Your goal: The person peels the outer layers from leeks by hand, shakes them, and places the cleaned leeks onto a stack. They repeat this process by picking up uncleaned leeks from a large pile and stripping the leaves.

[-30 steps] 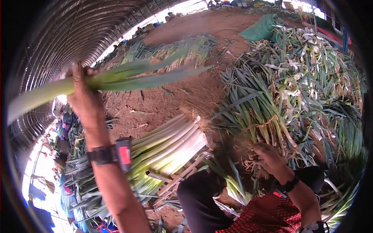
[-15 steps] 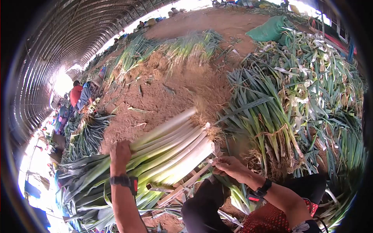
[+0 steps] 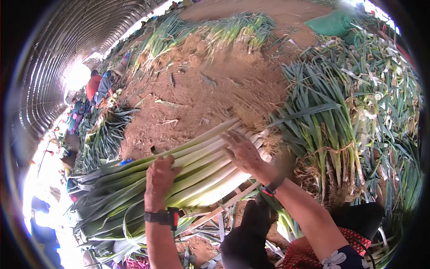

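A wide bundle of leeks lies slanting in front of me on a low wooden frame. Its white stems and roots point to the upper right, its dark green leaves to the lower left. My left hand is closed, with curled fingers on the far-side leeks where white turns to green; their exact grip is partly hidden. Across the white stems near the root end rests my right hand, fingers apart and nothing held in them.
Root-end-down leeks stand at the right beside a large leafy heap. More leeks lie across the bare soil. A green sack sits at the back right. A person in red is at the left.
My right hand has moved from the bundle's near corner up onto the white stems, its fingers opening. A raised leek at the far side now lies with the others. The view has shifted.
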A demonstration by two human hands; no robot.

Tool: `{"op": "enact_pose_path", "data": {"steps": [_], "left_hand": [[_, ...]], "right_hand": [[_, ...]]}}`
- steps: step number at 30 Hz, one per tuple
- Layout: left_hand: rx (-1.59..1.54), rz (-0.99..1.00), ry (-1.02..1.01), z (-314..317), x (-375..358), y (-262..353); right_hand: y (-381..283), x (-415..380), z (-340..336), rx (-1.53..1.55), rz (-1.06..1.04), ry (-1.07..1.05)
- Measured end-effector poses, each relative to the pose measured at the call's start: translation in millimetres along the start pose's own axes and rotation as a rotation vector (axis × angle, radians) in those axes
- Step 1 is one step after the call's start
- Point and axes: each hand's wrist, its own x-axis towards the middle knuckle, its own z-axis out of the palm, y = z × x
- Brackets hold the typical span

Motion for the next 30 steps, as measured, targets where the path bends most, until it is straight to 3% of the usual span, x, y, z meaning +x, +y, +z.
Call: {"op": "enact_pose_path", "data": {"steps": [5, 9, 13, 14, 19, 21, 22, 23, 25, 26, 27, 30], "left_hand": [[0.02, -0.016, 0.012, 9, -3, -2], [-0.018, 0.075, 0.153, 27, 4, -6], [-0.009, 0.01, 0.043, 24, 2, -1], [-0.015, -0.003, -0.015, 21, 2, 2], [0.086, 0.112, 0.047, 14, -12, 6], [0.236, -0.007, 0.324, 5, -29, 9], [0.27, -0.062, 0.29, 8, -34, 2], [0.299, -0.11, 0.252, 10, -38, -7], [0.401, 0.0, 0.352, 33, -38, -25], [0.373, -0.041, 0.259, 28, -35, -22], [0.349, -0.078, 0.174, 19, -31, -17], [0.332, -0.069, 0.193, 15, -34, -8]], "right_hand": [[14, 3, 22, -0.172, 0.034, -0.091], [23, 10, 27, -0.22, -0.028, 0.107], [35, 8, 36, -0.178, -0.013, -0.098], [27, 8, 30, -0.102, 0.055, -0.074], [27, 10, 29, -0.262, -0.096, 0.042], [44, 7, 43, -0.265, -0.115, 0.009], [26, 8, 28, -0.207, 0.005, -0.023], [26, 9, 31, -0.242, -0.016, -0.056], [33, 4, 32, -0.294, -0.028, -0.115], [28, 11, 28, -0.247, 0.048, -0.166], [55, 10, 51, -0.334, -0.125, -0.168], [56, 1, 6, -0.337, -0.144, -0.115]]}}
